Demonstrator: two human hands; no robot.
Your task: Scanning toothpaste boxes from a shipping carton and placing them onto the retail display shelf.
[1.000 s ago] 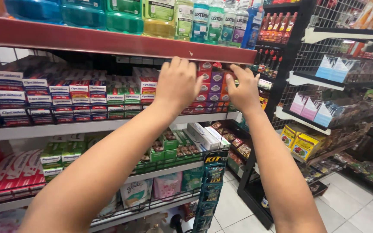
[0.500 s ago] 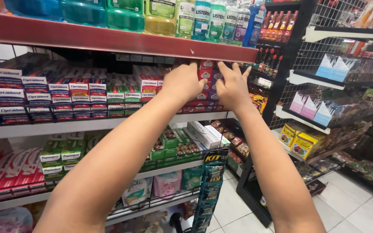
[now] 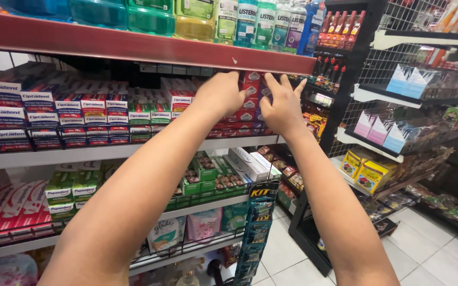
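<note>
1. Left hand: raised to the stack of red toothpaste boxes at the right end of the middle shelf; fingers curled onto the boxes, tips hidden behind them, so whether they pinch a box cannot be told.
2. Right hand: just beside the left, on the same stack; fingers spread and extended upward, tips touching the top boxes under the red shelf edge.
3. Red toothpaste boxes: stacked in columns, directly below the upper shelf.
4. Mouthwash bottles: upright on the upper shelf, above both hands.
5. Green boxes: lower shelf, below the forearms.
6. Yellow boxes: wire rack, well apart to the right.
</note>
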